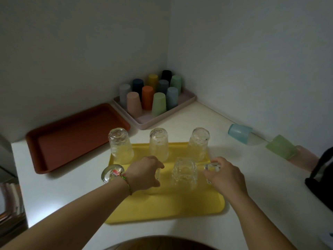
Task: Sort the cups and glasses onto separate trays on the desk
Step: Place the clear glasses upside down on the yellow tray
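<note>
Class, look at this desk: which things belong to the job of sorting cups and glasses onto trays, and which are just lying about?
Belong to the job:
yellow tray holding upturned clear glasses
pink tray holding coloured plastic cups
brown tray
blue cup, green cup, pink cup lying loose
left hand, right hand, each on a glass

Just lying about:
black bag
stacked items at left edge

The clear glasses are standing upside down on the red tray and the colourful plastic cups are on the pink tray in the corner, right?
Not quite. The head view shows the upside-down clear glasses standing on the yellow plastic tray, not the red one. The reddish-brown tray beside it holds nothing. The colourful plastic cups are indeed on the pale pink tray in the corner.
</note>
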